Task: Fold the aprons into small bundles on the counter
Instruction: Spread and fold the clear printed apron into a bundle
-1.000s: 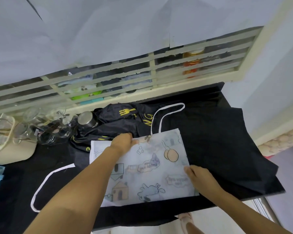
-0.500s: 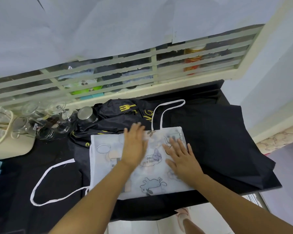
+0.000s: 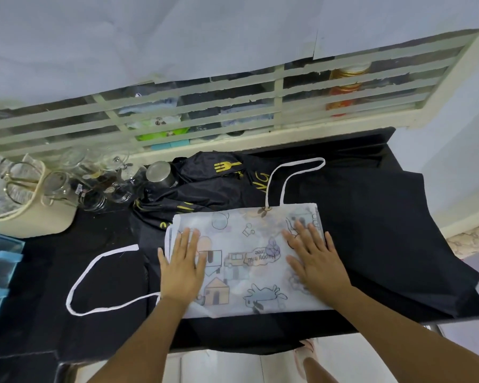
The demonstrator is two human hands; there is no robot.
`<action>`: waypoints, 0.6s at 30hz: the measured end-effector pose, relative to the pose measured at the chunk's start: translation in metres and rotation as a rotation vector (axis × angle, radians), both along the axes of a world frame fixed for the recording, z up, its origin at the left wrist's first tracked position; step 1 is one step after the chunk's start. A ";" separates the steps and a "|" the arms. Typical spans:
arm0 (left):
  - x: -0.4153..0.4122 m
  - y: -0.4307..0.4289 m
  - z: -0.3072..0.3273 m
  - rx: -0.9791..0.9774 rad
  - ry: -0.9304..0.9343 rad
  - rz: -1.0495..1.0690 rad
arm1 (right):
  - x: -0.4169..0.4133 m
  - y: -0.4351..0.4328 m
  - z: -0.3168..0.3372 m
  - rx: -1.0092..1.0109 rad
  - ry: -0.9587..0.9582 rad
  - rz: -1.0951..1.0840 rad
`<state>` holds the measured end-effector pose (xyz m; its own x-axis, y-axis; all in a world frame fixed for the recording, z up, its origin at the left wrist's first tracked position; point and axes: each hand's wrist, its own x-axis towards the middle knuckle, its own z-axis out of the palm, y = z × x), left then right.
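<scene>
Crowding the back-left of the black bench [image 3: 39, 286] are glass jars [image 3: 94, 186], a steel cup [image 3: 159, 172] and a cream tub [image 3: 39, 219]. A crumpled black apron [image 3: 205, 186] with yellow print lies just behind the working spot. A large black cloth [image 3: 385, 230] spreads to the right and hangs over the front edge. The white printed apron [image 3: 249, 261], folded into a rectangle, lies on top of the dark fabric near the front of the bench. Its neck loop [image 3: 288, 175] trails back over the black apron, and a strap loop [image 3: 94, 275] curls out to the left.

Both palms lie flat on the white printed apron. The left hand [image 3: 181, 269] covers its left edge and the right hand [image 3: 314, 261] sits toward its right side. The fingers [image 3: 188, 239] of each are straight and slightly spread, pressing down and gripping nothing.

Half a second ago the two hands lay close together near the middle of the fabric; they have since slid apart toward the sides.
</scene>
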<state>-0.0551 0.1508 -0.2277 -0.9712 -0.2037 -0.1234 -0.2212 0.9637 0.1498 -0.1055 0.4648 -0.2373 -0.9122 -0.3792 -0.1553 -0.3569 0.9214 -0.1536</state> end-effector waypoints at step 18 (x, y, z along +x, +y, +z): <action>0.050 0.092 0.037 0.187 -0.122 -0.421 | -0.007 -0.007 0.068 -0.894 -0.443 -0.932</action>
<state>-0.0047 0.2430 -0.1911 -0.9406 0.2415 -0.2387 0.1564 0.9321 0.3266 -0.1124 0.4577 -0.1690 -0.8209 0.2192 -0.5273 0.5711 0.3179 -0.7569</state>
